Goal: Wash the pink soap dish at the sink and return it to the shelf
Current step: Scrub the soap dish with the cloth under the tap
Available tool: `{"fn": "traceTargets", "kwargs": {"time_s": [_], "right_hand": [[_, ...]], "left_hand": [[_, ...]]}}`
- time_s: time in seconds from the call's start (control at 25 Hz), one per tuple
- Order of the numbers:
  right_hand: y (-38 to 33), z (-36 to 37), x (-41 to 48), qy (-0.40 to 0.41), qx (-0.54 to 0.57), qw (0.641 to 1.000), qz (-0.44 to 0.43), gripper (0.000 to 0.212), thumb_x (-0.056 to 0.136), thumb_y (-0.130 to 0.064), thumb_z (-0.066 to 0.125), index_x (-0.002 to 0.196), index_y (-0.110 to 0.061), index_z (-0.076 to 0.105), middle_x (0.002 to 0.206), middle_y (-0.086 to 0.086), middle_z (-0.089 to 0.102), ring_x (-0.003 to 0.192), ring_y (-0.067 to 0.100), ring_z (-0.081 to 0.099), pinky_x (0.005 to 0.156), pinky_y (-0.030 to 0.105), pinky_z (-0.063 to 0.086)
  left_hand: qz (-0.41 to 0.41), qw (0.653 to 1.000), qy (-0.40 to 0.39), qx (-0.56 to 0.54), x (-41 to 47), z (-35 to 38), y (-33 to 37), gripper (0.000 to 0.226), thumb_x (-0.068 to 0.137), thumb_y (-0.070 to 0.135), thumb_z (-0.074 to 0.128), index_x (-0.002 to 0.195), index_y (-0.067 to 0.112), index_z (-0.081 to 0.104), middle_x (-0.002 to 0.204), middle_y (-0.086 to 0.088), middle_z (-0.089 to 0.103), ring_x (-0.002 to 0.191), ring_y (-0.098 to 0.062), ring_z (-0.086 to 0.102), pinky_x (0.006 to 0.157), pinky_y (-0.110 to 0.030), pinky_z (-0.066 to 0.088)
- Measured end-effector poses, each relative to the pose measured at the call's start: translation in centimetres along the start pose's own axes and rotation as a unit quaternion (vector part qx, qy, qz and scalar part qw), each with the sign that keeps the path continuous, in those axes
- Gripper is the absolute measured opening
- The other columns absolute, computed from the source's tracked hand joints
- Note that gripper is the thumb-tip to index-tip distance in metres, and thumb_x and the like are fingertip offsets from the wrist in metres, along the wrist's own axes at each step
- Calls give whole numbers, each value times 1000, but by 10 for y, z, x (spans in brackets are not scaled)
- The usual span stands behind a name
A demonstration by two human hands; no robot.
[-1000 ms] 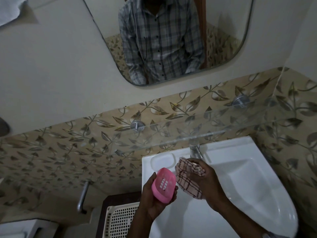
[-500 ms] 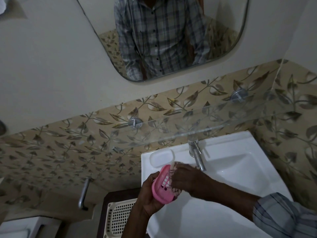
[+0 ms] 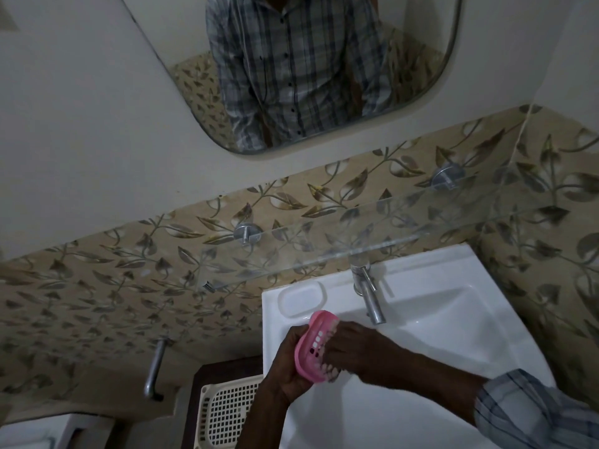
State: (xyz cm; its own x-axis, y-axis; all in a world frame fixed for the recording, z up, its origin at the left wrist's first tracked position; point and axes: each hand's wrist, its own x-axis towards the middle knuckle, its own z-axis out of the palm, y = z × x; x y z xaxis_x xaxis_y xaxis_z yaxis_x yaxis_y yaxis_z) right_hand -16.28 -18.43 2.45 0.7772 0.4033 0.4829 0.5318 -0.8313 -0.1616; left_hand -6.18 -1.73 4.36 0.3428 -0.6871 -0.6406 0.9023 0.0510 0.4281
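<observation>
My left hand [image 3: 290,367] holds the pink soap dish [image 3: 312,346] on edge over the left side of the white sink [image 3: 437,325]; its slotted inside faces right. My right hand [image 3: 353,350] presses a checked cloth [image 3: 330,372] into the dish; only small bits of the cloth show between the fingers. The steel tap [image 3: 369,294] stands just behind and to the right of the hands. No water is seen running. The glass shelf [image 3: 324,251] hangs on the wall above the sink, with nothing on it.
A mirror [image 3: 324,69] on the wall shows a person in a checked shirt. A cream perforated basket [image 3: 227,413] sits on a dark stand left of the sink. A steel pipe [image 3: 155,367] sticks out of the leaf-patterned tiles. The sink has a moulded soap recess [image 3: 301,299].
My right hand moved the cloth from beside the dish into it and now covers it. The dish tilted more on edge, and the view shifted slightly downward.
</observation>
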Motion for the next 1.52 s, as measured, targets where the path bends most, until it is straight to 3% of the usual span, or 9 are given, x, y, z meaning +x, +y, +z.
{"fn": "traceTargets", "kwargs": {"time_s": [0.24, 0.52, 0.64, 0.72, 0.96, 1.08, 1.2, 1.4, 1.52], "right_hand": [[-30, 22, 6, 70, 1, 986, 151, 25, 70, -5, 75, 91, -17, 82, 86, -1, 79, 78, 18, 74, 75, 29, 66], [25, -3, 7, 4, -62, 998, 31, 24, 87, -7, 59, 96, -17, 79, 97, 5, 78, 93, 24, 75, 96, 37, 59], [-13, 11, 42, 44, 5, 954, 296, 35, 76, -11, 77, 111, -15, 75, 102, 5, 78, 93, 25, 77, 79, 32, 61], [-29, 4, 63, 30, 198, 848, 491, 40, 90, -17, 72, 129, -14, 62, 121, 8, 73, 112, 28, 70, 91, 34, 55], [33, -2, 6, -79, -48, 996, 19, 30, 80, -5, 80, 108, -15, 76, 107, 9, 77, 100, 28, 73, 97, 41, 60], [-1, 15, 23, 3, 47, 963, 265, 34, 77, -4, 68, 110, -11, 76, 105, 10, 79, 102, 28, 71, 87, 38, 60], [-27, 9, 48, 28, 211, 840, 499, 33, 96, -14, 60, 128, -10, 65, 121, 12, 73, 114, 31, 68, 92, 35, 54], [-1, -7, 13, -45, 103, 977, 179, 31, 94, -6, 51, 114, -10, 74, 108, 8, 77, 98, 26, 73, 86, 31, 60], [-17, -4, 44, 25, 210, 876, 433, 28, 94, -13, 63, 121, -11, 69, 116, 8, 76, 108, 29, 71, 90, 34, 59]], "left_hand": [[41, 998, 37, 24, 27, 4, -4, 98, 50, 33, 92, 130, -11, 56, 111, -29, 65, 94, -40, 69, 80, -44, 59], [55, 997, 8, 44, 32, 9, 22, 73, 60, 29, 89, 119, -6, 65, 109, -25, 69, 92, -34, 69, 83, -42, 57], [88, 994, 63, 10, 39, 15, 7, 78, 71, 37, 79, 131, -7, 55, 119, -26, 60, 102, -35, 64, 97, -45, 50], [121, 986, 108, -30, 46, 15, 2, 70, 78, 39, 69, 129, -6, 55, 116, -26, 61, 102, -34, 64, 98, -42, 50], [81, 995, 59, 31, 36, 11, 11, 52, 87, 37, 53, 110, -6, 69, 98, -24, 71, 83, -33, 71, 71, -40, 60], [110, 990, 86, 29, 40, 23, -5, 59, 73, 36, 72, 113, -8, 67, 101, -26, 68, 88, -35, 69, 78, -40, 59], [130, 988, 82, -14, 43, 15, -10, 54, 84, 39, 62, 110, -8, 67, 101, -26, 69, 91, -34, 69, 84, -41, 56], [90, 993, 54, 53, 38, 6, 9, 89, 62, 41, 83, 131, -8, 56, 117, -29, 61, 102, -39, 64, 86, -45, 56], [170, 981, 85, 43, 39, 17, -8, 81, 59, 46, 85, 118, -6, 67, 106, -25, 67, 95, -33, 69, 86, -40, 57]]}}
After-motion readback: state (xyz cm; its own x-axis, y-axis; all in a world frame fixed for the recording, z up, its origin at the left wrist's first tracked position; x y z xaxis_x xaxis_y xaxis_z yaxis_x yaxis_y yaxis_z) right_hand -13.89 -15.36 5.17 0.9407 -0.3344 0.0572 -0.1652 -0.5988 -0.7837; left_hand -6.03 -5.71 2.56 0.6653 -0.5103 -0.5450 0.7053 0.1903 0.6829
